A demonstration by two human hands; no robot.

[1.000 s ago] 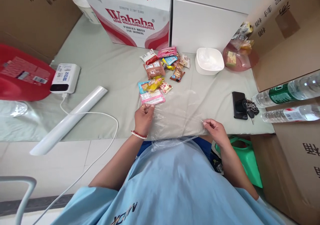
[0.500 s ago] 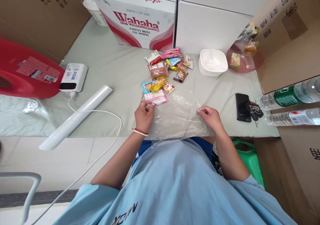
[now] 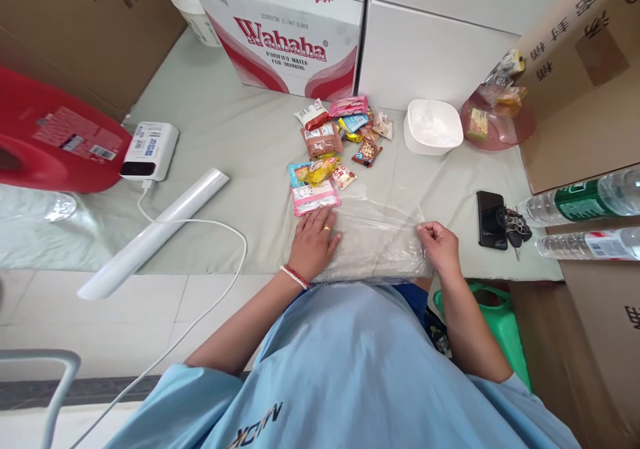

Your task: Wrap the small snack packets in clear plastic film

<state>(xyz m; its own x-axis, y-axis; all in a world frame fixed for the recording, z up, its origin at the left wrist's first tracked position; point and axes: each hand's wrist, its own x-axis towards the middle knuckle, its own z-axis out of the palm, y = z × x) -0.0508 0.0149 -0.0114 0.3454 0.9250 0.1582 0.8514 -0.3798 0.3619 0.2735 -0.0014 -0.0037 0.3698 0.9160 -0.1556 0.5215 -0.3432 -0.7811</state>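
A clear plastic sheet, perhaps a flat bag [image 3: 373, 239], lies along the front edge of the table. My left hand [image 3: 314, 244] rests flat on its left side, palm down with fingers stretched out. At the sheet's right edge my right hand [image 3: 440, 244] pinches the film between thumb and fingers. Just beyond my left fingertips is a pink and white snack packet [image 3: 315, 198]. Past it lie a yellow packet [image 3: 321, 169], a brown packet [image 3: 321, 140], a small cookie packet [image 3: 367, 153] and several other wrapped snacks.
Behind the snacks stands a Wahaba-style water carton [image 3: 285, 52]. To the right are a white bowl [image 3: 433, 144], a pink bowl [image 3: 495, 139] with packets, a phone [image 3: 491, 219], keys [image 3: 517, 228] and bottles [image 3: 580, 200]. At left are a film roll [image 3: 155, 232], a white device [image 3: 150, 149] and a red jug [image 3: 65, 136].
My left hand has gone from pinching the film's edge to lying flat on it, farther right. My right hand has moved right and slightly nearer me, still pinching. The view has shifted slightly.
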